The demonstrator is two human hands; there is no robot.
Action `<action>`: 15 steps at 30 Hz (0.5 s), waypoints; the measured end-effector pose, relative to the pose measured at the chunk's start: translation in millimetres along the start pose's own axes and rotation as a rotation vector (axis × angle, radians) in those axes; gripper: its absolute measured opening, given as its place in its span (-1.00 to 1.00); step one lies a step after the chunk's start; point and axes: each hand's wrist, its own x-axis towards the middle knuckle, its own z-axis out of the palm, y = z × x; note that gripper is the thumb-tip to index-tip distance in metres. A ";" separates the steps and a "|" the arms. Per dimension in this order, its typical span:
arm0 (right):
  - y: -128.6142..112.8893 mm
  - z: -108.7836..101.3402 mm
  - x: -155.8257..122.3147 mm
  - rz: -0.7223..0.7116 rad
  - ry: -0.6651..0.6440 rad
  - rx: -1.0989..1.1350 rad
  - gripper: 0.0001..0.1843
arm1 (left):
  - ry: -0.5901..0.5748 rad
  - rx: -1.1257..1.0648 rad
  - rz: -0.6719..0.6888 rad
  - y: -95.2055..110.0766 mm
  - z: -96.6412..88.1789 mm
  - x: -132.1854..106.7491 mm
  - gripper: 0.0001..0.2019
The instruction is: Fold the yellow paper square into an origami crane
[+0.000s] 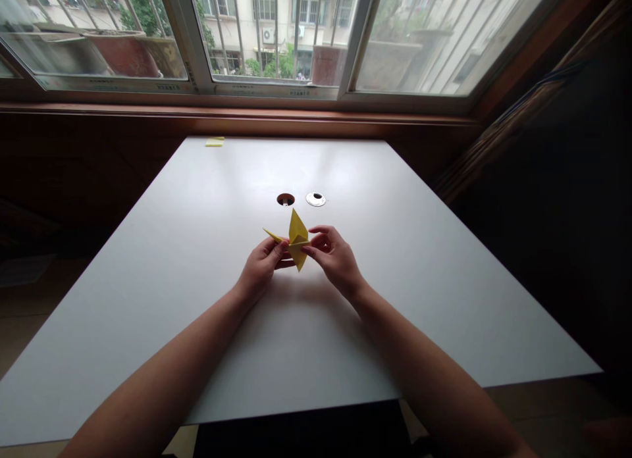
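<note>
A yellow origami crane (298, 229) is held between my two hands above the middle of the white table. One wing points away from me and the other toward me, while a thin pointed end sticks out to the left. My left hand (263, 260) pinches its left side between thumb and fingers. On the right side, my right hand (334, 254) has thumb and fingers closed on the paper's edge, with the index finger curved above. Parts of the folded paper are hidden behind the fingers.
The white table (162, 300) has a round cable hole (285, 199) beyond my hands, with a round cover (316, 199) beside it. Yellow paper squares (214, 142) lie at the far left edge. A window (276, 43) stands behind the table, and a dark curtain (518, 116) hangs at right.
</note>
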 end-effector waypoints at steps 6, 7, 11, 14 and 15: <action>0.4 0.5 -0.6 0.000 0.020 -0.028 -0.55 | -0.036 0.048 -0.006 1.9 -0.6 0.1 -0.61; 0.7 0.4 -0.5 0.000 0.014 -0.028 -0.54 | -0.032 0.068 0.004 2.5 -0.8 -0.2 -0.62; 1.8 -1.5 1.4 -0.008 -0.029 -0.061 -0.63 | -0.004 0.135 0.044 5.2 -0.4 -1.8 -0.63; 1.6 -3.7 3.4 -0.012 -0.043 -0.073 -0.70 | -0.005 0.171 0.058 6.8 1.5 -3.3 -0.62; 1.5 -4.2 4.0 -0.009 -0.048 -0.067 -0.71 | -0.004 0.178 0.063 7.1 2.3 -3.8 -0.62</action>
